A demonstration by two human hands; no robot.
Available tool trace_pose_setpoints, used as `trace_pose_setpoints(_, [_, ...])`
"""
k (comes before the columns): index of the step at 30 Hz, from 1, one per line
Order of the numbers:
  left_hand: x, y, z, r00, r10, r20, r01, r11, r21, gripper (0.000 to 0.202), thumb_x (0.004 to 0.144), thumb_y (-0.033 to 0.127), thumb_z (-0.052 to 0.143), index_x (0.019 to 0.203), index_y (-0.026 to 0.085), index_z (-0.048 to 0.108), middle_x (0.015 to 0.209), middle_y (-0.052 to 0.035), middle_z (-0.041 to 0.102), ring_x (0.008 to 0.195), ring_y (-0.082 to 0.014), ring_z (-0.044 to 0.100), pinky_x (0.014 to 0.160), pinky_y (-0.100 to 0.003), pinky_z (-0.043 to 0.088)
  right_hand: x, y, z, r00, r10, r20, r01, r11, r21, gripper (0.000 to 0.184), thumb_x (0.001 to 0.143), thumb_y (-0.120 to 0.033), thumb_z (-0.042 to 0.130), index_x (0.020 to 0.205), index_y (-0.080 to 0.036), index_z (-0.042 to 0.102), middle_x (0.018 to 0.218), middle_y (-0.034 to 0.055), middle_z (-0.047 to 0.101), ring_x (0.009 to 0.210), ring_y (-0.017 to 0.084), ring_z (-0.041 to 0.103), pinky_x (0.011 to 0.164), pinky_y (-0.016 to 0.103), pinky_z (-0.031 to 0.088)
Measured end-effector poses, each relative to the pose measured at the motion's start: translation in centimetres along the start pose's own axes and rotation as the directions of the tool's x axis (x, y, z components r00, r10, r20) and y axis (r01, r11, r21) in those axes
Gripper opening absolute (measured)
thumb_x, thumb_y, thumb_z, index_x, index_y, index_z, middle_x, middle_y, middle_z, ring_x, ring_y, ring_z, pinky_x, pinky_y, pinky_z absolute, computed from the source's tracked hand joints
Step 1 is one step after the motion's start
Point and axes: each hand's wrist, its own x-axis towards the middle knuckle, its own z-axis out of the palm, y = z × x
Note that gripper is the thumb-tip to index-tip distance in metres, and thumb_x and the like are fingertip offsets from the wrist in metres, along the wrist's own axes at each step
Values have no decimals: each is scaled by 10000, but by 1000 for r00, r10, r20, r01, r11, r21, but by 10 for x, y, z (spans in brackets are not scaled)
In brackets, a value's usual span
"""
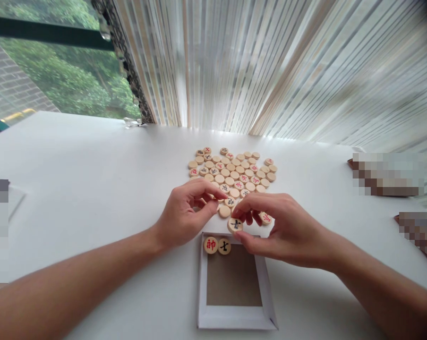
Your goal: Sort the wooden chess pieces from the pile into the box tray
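My right hand [284, 231] pinches a round wooden Chinese chess piece [235, 225] with a black character between thumb and fingers, just above the far edge of a shallow white box [237, 317]. Inside that box, at its far left corner, lie a piece with a red character [211, 245] and, beside it, one with a black character [224, 246]. My left hand [188, 212] hovers at the near left side of the spread pieces, thumb and forefinger curved and slightly apart, close to a black-marked piece [229, 201]. Nothing shows in its grip.
Many wooden pieces [229, 181] lie flat in a cluster on the white table [103, 189], some blank side up, others with red or black characters. Blurred-out objects [387, 174] rest at the right. Behind the table hang striped curtains [227, 61] beside a window.
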Motion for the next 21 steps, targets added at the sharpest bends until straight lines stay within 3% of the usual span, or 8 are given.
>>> trace_pose_setpoints(21, [0,2,-1,1000,-4,27,5,1000,-25,139,884,93,650,931,141,772,911,-64,747,819,-163,702,626,-248,543,-5,-8,15,984,-43,173,54,997,-62,62,854,-159,667,916,-152,671,783,14,643,682,139,543,646,256,432])
